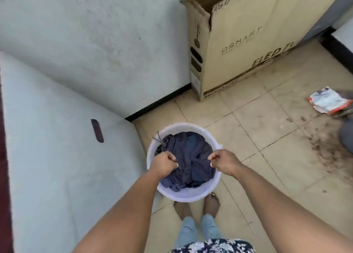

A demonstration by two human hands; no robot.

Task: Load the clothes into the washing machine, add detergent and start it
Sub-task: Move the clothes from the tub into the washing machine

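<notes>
The left hand (164,163) and right hand (222,162) each grip the rim of a white plastic basin (188,195), fingers curled tight. Dark blue clothes (191,157) fill the basin above the tiled floor (267,138).

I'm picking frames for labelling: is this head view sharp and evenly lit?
Head view: soft, even daylight, no glare; white plastic basin of dark blue clothes fairly sharp; right edge motion-smeared around the white-and-orange packet; wide-angle bending at borders.

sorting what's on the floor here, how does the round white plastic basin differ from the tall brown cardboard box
The round white plastic basin is low, holds dark blue clothes and is gripped at its rim by the left hand and right hand. The tall brown cardboard box is printed, untouched, beside the wall. Both are open-topped.
</notes>
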